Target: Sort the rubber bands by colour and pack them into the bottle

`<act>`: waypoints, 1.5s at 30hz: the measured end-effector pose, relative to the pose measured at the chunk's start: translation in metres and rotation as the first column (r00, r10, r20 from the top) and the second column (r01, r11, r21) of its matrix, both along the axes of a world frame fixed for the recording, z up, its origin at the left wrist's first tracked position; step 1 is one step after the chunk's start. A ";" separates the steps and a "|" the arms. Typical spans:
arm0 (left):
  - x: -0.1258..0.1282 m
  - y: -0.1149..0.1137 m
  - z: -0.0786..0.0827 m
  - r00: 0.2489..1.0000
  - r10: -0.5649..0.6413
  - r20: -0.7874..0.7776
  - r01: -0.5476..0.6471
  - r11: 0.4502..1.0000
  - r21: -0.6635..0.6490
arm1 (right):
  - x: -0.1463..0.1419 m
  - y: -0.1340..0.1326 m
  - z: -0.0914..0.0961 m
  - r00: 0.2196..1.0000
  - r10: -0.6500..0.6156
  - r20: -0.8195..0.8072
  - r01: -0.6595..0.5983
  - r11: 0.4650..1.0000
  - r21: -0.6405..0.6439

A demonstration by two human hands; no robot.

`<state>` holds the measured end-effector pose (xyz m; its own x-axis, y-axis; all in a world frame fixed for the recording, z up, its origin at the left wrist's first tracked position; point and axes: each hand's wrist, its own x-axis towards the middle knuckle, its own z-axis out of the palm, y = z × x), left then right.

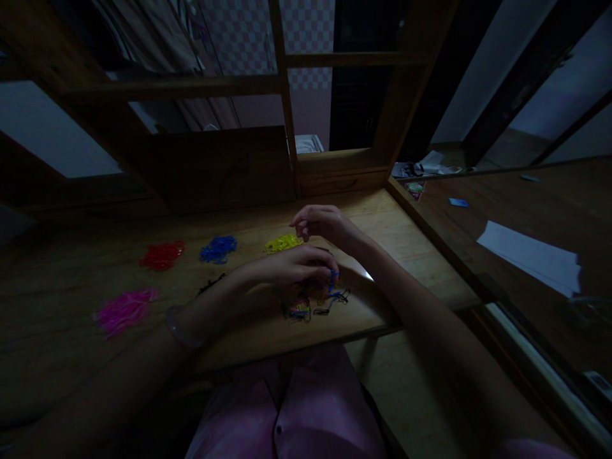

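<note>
From where I stand, the person's left hand (310, 262) hangs palm down over a small mixed heap of thin, many-coloured loops (300, 311) near the front edge of the pale wooden tabletop (239, 347). Its fingers are bent inward, nearly closed, and a few thin, bright blue loops (333, 277) are caught at the fingertips (the palm itself is turned away from me). The right hand (319, 222) is held just beyond it, loosely curled and partly open, with nothing that I can see in its grasp; it is nearest to a loose pile of thin yellow pieces (282, 243).

Further left lie a pile of blue pieces (218, 249) and, beyond that, a pile of glossy red pieces (162, 255). A spread of bright pink strands (125, 310) sits nearer the person, well apart from the hands. Some thin black pieces (210, 284) show beside the left forearm, partly hidden by it. A pale, rounded bracelet (182, 328) circles that forearm. Off to the right, white paper sheets (530, 257) rest on a darker brown surface (540, 204).
</note>
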<state>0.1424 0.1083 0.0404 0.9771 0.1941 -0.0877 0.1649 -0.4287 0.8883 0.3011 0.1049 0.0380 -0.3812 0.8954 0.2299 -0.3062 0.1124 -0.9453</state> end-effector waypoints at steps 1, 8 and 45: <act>-0.001 -0.001 0.001 1.000 0.022 0.001 -0.022 0.999 -0.040 | 0.000 0.000 0.000 1.000 0.002 -0.002 -0.002 1.000 0.001; -0.019 -0.015 0.010 0.965 0.184 -0.185 -0.234 0.924 -0.303 | 0.000 0.001 0.000 1.000 -0.028 0.004 0.028 0.999 -0.019; -0.071 -0.062 0.020 0.883 0.467 0.043 -0.427 0.763 0.485 | 0.001 0.006 -0.007 0.996 -0.086 0.027 0.086 0.996 -0.026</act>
<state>0.0717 0.0465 0.0602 0.7630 0.6437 0.0591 0.5009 -0.6467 0.5752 0.3017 0.1109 0.0309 -0.3081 0.9308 0.1965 -0.2715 0.1119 -0.9559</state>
